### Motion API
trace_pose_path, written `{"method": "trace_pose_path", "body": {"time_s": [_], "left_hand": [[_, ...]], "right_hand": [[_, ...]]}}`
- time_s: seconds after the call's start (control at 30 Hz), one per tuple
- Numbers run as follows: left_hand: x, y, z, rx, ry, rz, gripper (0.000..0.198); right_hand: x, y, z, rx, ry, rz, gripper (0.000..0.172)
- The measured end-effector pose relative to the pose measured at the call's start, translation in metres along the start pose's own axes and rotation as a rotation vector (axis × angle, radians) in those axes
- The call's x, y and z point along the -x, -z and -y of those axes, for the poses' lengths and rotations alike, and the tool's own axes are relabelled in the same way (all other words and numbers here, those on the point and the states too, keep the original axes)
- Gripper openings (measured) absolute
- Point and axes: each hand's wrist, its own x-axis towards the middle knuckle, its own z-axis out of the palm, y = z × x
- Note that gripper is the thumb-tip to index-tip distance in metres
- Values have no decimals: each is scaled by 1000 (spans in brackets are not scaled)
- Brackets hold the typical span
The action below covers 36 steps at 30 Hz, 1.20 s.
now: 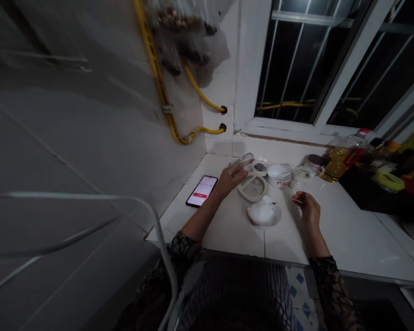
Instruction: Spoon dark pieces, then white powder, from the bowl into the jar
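My left hand (230, 180) reaches over the back of the white tiled counter, its fingers closed around a clear, see-through piece (243, 162) that looks like a lid or small container; blur hides its exact kind. Just right of that hand lies a pale rounded-square container (253, 187) with a see-through middle. Nearer to me is a bowl (265, 216) with a white, crumpled-looking mass in it. My right hand (308, 209) hovers right of this bowl, fingers curled and tips pinched together; whatever they hold, if anything, is too small to make out.
Along the back stand a small round jar (260, 168), a white bowl with a spoon (278, 176), a glass jar (299, 177) and a dark-lidded jar (314, 164). An oil bottle (340, 161) and black seasoning box (362, 191) are right. A lit phone (202, 190) lies left.
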Motion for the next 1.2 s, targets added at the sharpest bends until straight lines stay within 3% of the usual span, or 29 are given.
{"method": "trace_pose_path", "body": {"time_s": [0.23,0.4,0.47,0.63,0.83,1.2], "left_hand": [[13,7,-7,-74,-153,2,44],[20,14,-6,-112,-228,4,39],[20,19,-2,-112,-177,10,40],[18,30,19,-55,103,-60,51],[11,25,49,180,307,-81,61],[3,5,81,338,493,64,59]], "right_hand": [[8,9,4,103,71,64,36],[17,6,4,316,51,311,42],[21,4,4,409,14,440,44],[25,-1,5,548,-24,688,47],[24,-2,4,549,-41,705,45],[22,-11,3,568,-71,692,32]]}}
